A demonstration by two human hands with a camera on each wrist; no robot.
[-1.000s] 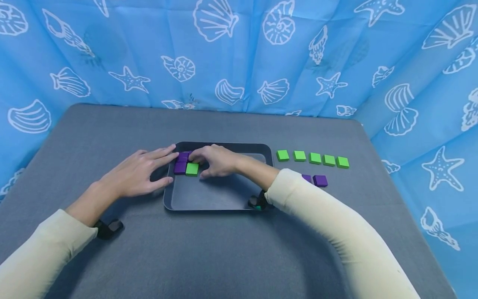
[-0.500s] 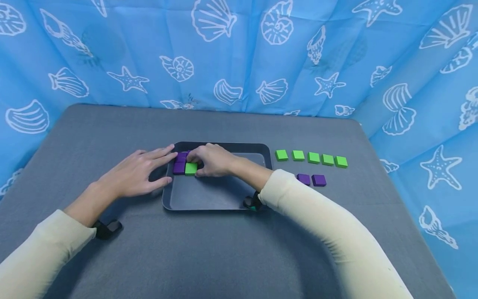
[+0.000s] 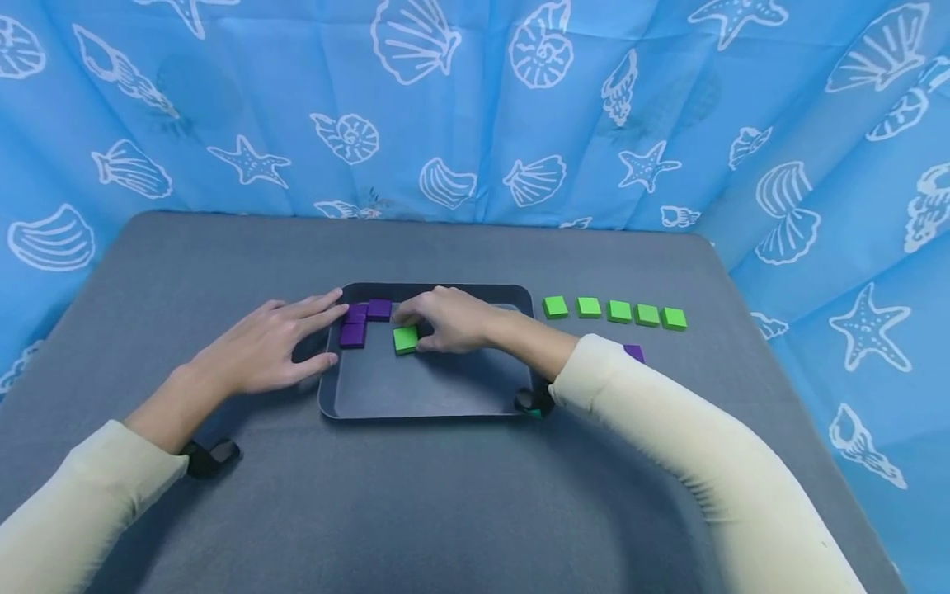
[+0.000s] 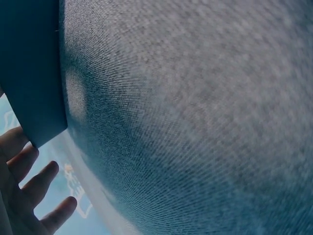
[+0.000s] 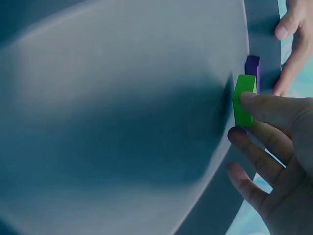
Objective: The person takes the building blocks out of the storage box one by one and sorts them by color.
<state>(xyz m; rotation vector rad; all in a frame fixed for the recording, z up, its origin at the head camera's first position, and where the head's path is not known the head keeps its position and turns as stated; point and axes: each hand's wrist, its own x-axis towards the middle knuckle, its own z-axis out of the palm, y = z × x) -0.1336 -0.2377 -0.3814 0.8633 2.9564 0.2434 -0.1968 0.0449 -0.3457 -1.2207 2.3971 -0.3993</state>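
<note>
My right hand pinches a green square block between thumb and fingers, over the dark tray. In the right wrist view the thumb presses the near side of the green block. At the tray's upper left corner lie a purple block, a second purple block above it and a third purple block to the right. My left hand has its fingers spread and extended at the tray's left rim, fingertips beside the purple blocks.
Right of the tray, several green blocks form a spaced row on the grey table. Below them a purple block shows partly behind the right sleeve. A blue shell-patterned curtain hangs behind the table.
The green block, earlier against the purple blocks, has moved right with my right hand and stands apart from them. My left hand stays at the tray rim.
</note>
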